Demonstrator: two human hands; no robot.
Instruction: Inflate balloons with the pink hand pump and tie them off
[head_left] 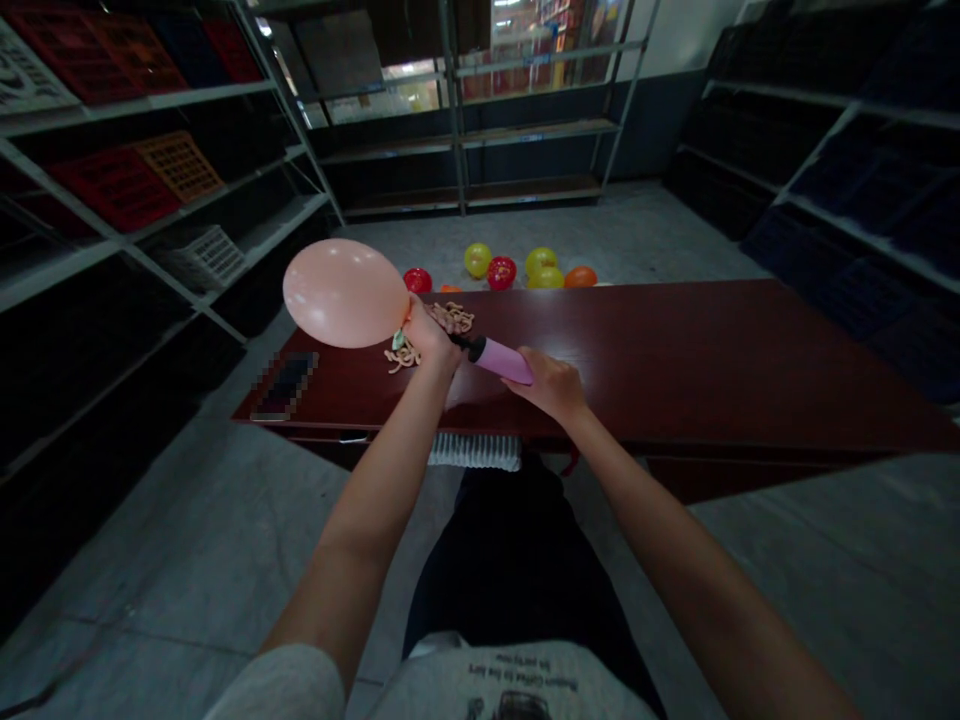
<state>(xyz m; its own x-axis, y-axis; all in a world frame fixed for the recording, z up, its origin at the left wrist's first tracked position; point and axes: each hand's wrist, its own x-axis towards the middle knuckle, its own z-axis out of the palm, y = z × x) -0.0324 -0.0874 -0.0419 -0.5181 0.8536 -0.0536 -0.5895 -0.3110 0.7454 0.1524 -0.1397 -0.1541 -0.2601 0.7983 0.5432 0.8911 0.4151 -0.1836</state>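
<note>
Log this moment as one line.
left hand: pinches pink balloon neck on pump nozzle | right hand: grips pump | table: flat balloons | floor: blown-up balloons

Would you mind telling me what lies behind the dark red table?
Several inflated balloons sit on the floor there, red, yellow and orange. The table edge covers their undersides and any floor nearer it.

One camera, worn on the person's head, looks forward and down along both forearms. The left hand (431, 340) and right hand (551, 385) sit near, about mid-frame, over the red bench (712, 360). Beyond lie the floor (637, 230) and shelves (536, 132); the bright opening (525, 40) behind them is probably a window, too washed out to tell.
</note>
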